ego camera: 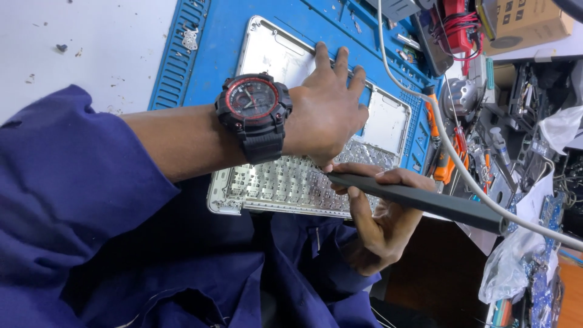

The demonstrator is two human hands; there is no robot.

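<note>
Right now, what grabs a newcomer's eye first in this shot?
The black-and-red wristwatch on the left arm, dead centre, with the left hand pressed flat on a bare silver laptop shell lying on a blue work mat. Below it, the right hand holds a grey corded tool with its tip at the exposed keyboard grid. Cluttered tools crowd the right edge.

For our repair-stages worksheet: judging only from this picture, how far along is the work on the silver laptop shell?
Done: the silver metal laptop top case lies stripped, bare keyboard grid exposed, on the blue work mat. In hand: the left hand steadies it while the right hand holds a grey corded handheld tool at the keyboard. Left: nothing refitted yet.
</note>
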